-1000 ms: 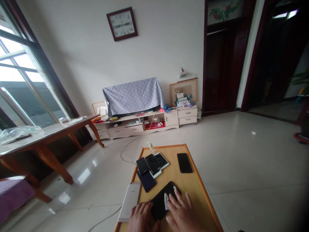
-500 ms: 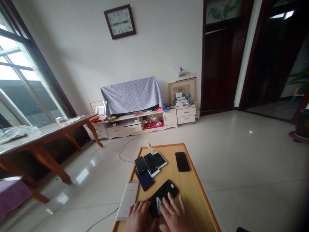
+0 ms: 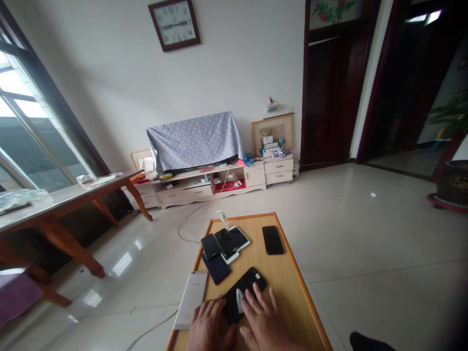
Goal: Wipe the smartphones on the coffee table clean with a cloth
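The left hand is laid open on the lower end of a black smartphone, its fingers spread, so that the phone is judged to be steadied against the wooden low table. The right hand is spread over the phone's middle, with a folded white wipe beside its fingers; whether the wipe is gripped cannot be told. A silver smartphone is placed just left of the left hand, and overlapping phones are kept ahead of both hands, apparently leaving the phone beneath them unobstructed.
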A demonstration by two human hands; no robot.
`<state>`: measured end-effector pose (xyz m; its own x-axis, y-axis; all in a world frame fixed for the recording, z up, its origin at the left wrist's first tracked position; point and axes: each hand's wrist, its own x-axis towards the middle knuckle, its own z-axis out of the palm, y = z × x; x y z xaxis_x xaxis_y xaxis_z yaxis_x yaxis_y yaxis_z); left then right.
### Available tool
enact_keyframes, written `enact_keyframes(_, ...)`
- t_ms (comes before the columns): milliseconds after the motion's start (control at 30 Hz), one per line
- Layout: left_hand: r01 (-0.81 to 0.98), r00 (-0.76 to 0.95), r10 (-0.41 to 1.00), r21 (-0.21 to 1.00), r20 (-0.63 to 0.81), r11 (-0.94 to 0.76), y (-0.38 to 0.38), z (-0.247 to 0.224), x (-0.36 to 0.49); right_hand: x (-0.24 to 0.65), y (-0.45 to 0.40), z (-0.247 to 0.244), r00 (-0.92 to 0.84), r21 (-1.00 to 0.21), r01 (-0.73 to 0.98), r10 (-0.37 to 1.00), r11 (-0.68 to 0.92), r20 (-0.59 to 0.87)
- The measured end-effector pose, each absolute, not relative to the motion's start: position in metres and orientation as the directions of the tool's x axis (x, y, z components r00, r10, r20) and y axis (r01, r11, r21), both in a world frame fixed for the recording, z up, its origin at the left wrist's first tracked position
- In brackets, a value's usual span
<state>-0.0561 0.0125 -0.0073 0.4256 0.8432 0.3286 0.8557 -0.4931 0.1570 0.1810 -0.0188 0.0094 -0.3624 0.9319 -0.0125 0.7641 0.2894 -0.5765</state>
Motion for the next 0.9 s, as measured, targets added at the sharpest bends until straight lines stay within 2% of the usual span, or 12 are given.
enact_keyframes(100,0.861,0.411,0.859,0.181,0.305,-0.475,0.009,-0.004,-0.054,0.181,-0.02,0.01,-0.388,-0.585,0.744,0.922,0.323,0.016)
enact_keyframes(267,0.878,0.37,0.89,0.213,0.266,-0.428,0.005,0.003,-0.047,0.209,0.005,0.009,-0.116,-0.445,0.887,0.992,0.125,0.047)
enact_keyframes(367,0.882,0.364,0.899,0.221,0.243,-0.417,0.005,0.004,-0.044,0.213,0.007,0.003,-0.1,-0.408,0.904,0.991,0.128,0.088)
enact_keyframes(567,0.881,0.369,0.9,0.223,0.231,-0.418,0.004,0.001,-0.044,0.199,-0.01,-0.003,-0.314,-0.454,0.815,0.933,0.359,0.174)
enact_keyframes(700,0.875,0.377,0.896,0.229,0.233,-0.427,0.002,0.002,-0.043,0.219,0.006,0.002,-0.128,-0.509,0.833,0.97,0.217,0.205)
enact_keyframes(900,0.874,0.385,0.898,0.229,0.214,-0.429,0.0,0.005,-0.041,0.251,0.029,0.005,0.077,-0.603,0.797,0.986,0.027,0.146)
